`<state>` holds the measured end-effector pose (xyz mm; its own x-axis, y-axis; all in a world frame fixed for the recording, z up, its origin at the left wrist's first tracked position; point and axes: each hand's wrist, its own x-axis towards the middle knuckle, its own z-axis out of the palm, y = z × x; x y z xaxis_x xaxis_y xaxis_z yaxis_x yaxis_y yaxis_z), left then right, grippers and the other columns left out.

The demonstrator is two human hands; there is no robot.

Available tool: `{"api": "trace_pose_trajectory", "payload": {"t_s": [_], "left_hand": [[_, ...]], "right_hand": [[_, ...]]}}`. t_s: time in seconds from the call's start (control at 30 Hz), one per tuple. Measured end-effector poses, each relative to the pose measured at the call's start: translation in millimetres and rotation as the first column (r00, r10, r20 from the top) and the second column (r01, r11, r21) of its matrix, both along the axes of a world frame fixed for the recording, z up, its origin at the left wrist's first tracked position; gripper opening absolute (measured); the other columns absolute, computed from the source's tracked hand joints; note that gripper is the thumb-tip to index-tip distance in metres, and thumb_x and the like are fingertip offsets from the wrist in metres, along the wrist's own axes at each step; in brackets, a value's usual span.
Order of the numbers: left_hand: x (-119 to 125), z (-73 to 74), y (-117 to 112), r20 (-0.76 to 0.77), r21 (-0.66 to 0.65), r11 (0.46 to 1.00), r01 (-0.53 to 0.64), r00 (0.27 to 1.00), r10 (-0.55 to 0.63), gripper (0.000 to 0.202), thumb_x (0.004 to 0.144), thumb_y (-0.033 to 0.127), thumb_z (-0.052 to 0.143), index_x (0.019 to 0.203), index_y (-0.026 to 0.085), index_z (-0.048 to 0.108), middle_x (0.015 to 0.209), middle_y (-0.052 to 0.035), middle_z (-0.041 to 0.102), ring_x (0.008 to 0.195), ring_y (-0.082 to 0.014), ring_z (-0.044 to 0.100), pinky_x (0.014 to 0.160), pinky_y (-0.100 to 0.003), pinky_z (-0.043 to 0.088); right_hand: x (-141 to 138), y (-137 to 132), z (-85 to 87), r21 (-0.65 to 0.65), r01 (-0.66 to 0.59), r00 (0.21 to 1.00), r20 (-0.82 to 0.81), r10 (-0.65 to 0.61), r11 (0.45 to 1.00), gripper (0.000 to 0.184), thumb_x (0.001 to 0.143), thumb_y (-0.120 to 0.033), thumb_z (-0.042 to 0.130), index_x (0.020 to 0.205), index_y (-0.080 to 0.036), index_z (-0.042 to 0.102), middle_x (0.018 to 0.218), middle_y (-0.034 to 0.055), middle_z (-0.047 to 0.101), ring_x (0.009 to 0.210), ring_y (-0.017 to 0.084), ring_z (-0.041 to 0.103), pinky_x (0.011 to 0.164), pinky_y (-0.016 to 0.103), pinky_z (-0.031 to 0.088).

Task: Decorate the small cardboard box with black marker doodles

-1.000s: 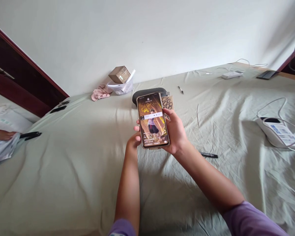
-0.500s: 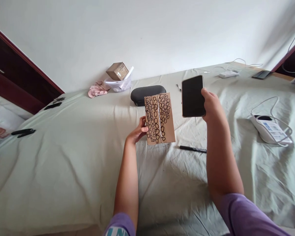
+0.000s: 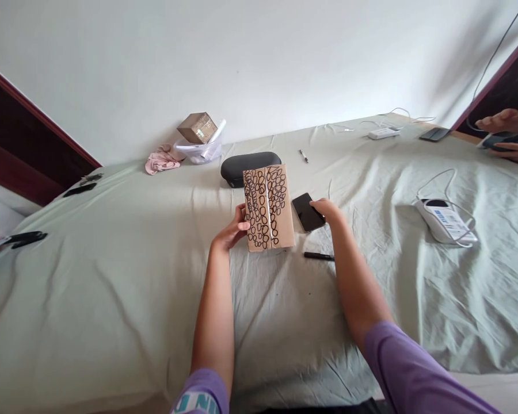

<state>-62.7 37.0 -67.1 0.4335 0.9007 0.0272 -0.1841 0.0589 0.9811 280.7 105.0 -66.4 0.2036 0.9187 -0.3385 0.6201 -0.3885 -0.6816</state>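
Note:
My left hand [image 3: 233, 229] grips the left side of a cardboard box [image 3: 280, 210], which stands upright with rows of hand-drawn black loops on the face toward me. A pale strip runs down the middle of that face. To its right, my right hand [image 3: 328, 210] holds a dark-screened smartphone [image 3: 307, 214] by its right edge, low at the cloth, thumb over the screen. Whether the phone rests fully on the cloth I cannot tell. A black marker [image 3: 318, 256] lies just below the phone, its right end hidden by my forearm. Behind the box sits a black hard case [image 3: 250, 165].
A pale green sheet [image 3: 125, 230] covers the surface. Along the wall are a small carton [image 3: 197, 127] on a plastic bag [image 3: 201, 152], and a pink cloth [image 3: 163, 160]. A pen [image 3: 303, 156], a white device with a cable [image 3: 446, 221] and another person's hands [image 3: 507, 135] are farther right.
My right hand has lowered the phone from upright in the air down to the cloth beside the box. The left hand keeps its hold on the box. Another person's hands now show at right.

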Motion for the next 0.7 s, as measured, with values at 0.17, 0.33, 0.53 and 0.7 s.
{"api": "trace_pose_trajectory", "payload": {"t_s": [0.17,0.33,0.53,0.7], "left_hand": [[-3.0,2.2,0.3,-0.037,-0.005,1.0,0.002,0.999,-0.002,0.09,0.066,0.055,0.094,0.136,0.032,0.044,0.171,-0.013,0.046,0.151,-0.0403,0.054,0.096,-0.042,0.062],[-6.2,8.6,-2.2,-0.082,-0.02,1.0,0.022,0.996,-0.024,0.09,0.066,0.049,0.093,0.138,0.035,0.042,0.173,-0.0104,0.043,0.148,-0.039,0.057,0.1,-0.046,0.063],[-4.0,13.2,-6.2,-0.086,0.0,1.0,0.029,0.996,-0.029,0.09,0.068,0.046,0.083,0.149,0.038,0.044,0.173,-0.0088,0.045,0.153,-0.0404,0.052,0.109,-0.054,0.062],[-7.8,15.2,-8.4,-0.1,0.005,0.999,0.039,0.994,-0.038,0.1,0.07,0.044,0.082,0.16,0.042,0.038,0.179,-0.0082,0.038,0.154,-0.0418,0.052,0.11,-0.058,0.062]], "right_hand": [[2.2,-10.2,29.5,-0.114,-0.057,0.995,0.071,0.065,0.992,0.058,0.111,-0.042,0.062,0.156,-0.006,0.064,0.154,0.0323,0.069,0.135,0.045,0.073,0.095,0.056,0.071],[4.4,-35.1,64.2,-0.119,-0.212,0.975,0.048,0.219,0.97,0.057,0.111,-0.044,0.064,0.162,-0.017,0.066,0.165,0.0223,0.065,0.141,0.041,0.072,0.105,0.057,0.07],[-3.6,-59.4,89.4,0.072,-0.524,0.848,-0.045,0.528,0.848,0.065,0.11,-0.047,0.065,0.173,-0.027,0.059,0.166,0.0114,0.068,0.142,0.033,0.072,0.116,0.048,0.066],[-23.5,-68.8,100.0,0.123,-0.595,0.789,-0.102,0.606,0.794,0.067,0.112,-0.043,0.063,0.177,-0.03,0.053,0.162,0.0099,0.071,0.138,0.031,0.075,0.114,0.047,0.068]]}}
